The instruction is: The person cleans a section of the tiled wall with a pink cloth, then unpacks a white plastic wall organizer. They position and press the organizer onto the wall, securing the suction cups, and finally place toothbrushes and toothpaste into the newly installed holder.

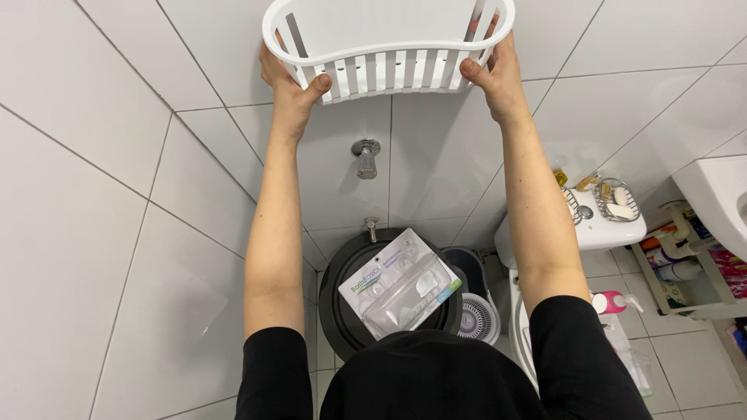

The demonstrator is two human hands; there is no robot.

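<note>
The white basket (pixel 387 43) is held high against the tiled wall (pixel 93 233), in the upper middle of the view, and its top rim is cut by the upper edge of the picture. Its curved front side has slots and faces the person. Below the basket the wall is bare down to a chrome tap (pixel 365 155), which is well apart from it, so there is open room under the basket and on both sides of it.

The left hand (pixel 286 78) grips the left end of the basket: the thumb presses on the slotted front, and the other fingers go behind the side wall, so it is closed around the rim. The right hand (pixel 498 74) holds the right end in the same way, with the thumb on the front edge and the fingers hidden behind. Both arms are stretched up and stay apart from each other.

Low between the arms stands a dark bucket (pixel 342 303), and a flat plastic package (pixel 398 284) lies across its top. Just beside the bucket, on the right, is a smaller pail (pixel 475 311). Further right there is the toilet tank (pixel 599 229) with a wire soap holder (pixel 617 201) on it, and the edge of a sink (pixel 712 198) is at the right border.
</note>
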